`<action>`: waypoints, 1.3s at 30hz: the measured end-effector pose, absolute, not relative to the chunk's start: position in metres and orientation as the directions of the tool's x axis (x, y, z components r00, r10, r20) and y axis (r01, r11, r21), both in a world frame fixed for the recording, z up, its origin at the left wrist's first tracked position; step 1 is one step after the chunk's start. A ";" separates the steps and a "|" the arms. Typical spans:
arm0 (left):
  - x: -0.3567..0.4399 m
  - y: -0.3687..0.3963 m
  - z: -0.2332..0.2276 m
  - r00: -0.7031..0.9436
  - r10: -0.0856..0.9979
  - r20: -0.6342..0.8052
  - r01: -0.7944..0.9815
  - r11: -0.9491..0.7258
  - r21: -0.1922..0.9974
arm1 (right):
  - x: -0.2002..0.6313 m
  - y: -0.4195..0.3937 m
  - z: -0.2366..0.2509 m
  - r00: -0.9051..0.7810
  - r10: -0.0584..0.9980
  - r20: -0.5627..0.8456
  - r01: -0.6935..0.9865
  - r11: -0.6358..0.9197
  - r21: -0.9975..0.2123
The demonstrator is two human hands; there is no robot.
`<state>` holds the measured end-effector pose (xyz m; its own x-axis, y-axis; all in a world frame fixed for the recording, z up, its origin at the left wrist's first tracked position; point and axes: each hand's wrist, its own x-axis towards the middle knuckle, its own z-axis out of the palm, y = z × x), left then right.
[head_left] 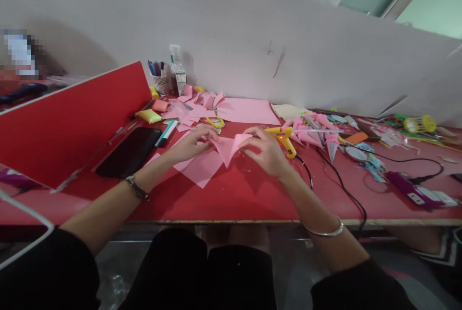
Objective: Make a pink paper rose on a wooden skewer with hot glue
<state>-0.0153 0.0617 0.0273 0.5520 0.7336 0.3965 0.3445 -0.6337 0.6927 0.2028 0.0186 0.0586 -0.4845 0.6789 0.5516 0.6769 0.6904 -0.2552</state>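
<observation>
Background: pale wall panel behind a red bench (231, 199); greenish window panes at the top right corner of the view
Red board: red board (72, 117) stands tilted along the bench's left edge; a blurred patch lies beyond it
Phone: black phone (129, 151) flat near the left edge, just beside the board; a teal marker (166, 133) lies next to it
Back left: cup of pens (160, 79) and a clear bottle (177, 71) against the wall; pink scraps (198, 103) and a large pink sheet (247, 110) spread in front of them
Left hand: left hand (191, 144), watch on the wrist, fingers closed in a pinch on the left side of the folded pink paper (227, 148)
Folded pink paper: held between both hands just above the bench near its middle, folded to a point that aims down; another flat pink square (202, 168) lies on the bench under it
Right hand: right hand (265, 153), bangle on the forearm, fingertips gripping the paper's right side
Glue gun: yellow glue gun (283, 136) lies just beyond the right hand, its black cord (346, 189) running to the front edge
Cones: pink paper cones (317, 132) lie in a bunch right of the glue gun
Right end: purple device (407, 187) with a cable near the front right; yellow and green bits (418, 124) by the back right corner
Front: the person's dark clothing below the bench's front edge
</observation>
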 end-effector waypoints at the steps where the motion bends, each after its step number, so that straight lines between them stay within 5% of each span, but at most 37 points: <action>1: -0.015 0.064 0.025 0.525 0.743 0.416 0.366 -0.638 0.678 | 0.202 0.025 0.058 -0.448 0.677 0.584 0.685 0.680 -0.262; 7: -0.014 0.063 0.017 0.540 0.782 0.312 0.346 -0.544 0.765 | 0.192 0.051 0.041 -0.234 0.678 0.697 0.633 0.650 -0.420; 11: -0.014 0.063 0.018 0.464 0.824 0.327 0.305 -0.495 0.814 | 0.188 0.049 0.025 -0.246 0.732 0.635 0.451 0.666 -0.594; 16: -0.009 0.061 0.016 0.317 0.897 0.308 0.177 -0.375 0.910 | 0.189 0.042 0.020 -0.190 0.873 0.448 0.295 0.486 -0.823; 20: -0.002 0.056 0.013 0.124 0.935 0.332 -0.020 -0.332 0.943 | 0.187 0.040 0.024 -0.131 0.935 0.330 0.276 0.354 -0.893; 24: 0.005 0.051 0.012 0.131 0.966 0.221 -0.232 -0.187 0.955 | 0.181 0.036 0.025 -0.157 0.965 0.211 0.154 0.235 -0.960; 33: 0.009 0.052 0.009 -0.073 0.990 0.124 -0.293 -0.140 0.946 | 0.175 0.037 0.022 -0.093 0.985 0.148 -0.009 0.148 -0.989; 39: 0.013 0.048 0.011 0.100 0.992 -0.083 -0.318 0.111 0.942 | 0.172 0.035 0.022 -0.101 0.984 0.149 -0.007 0.149 -0.989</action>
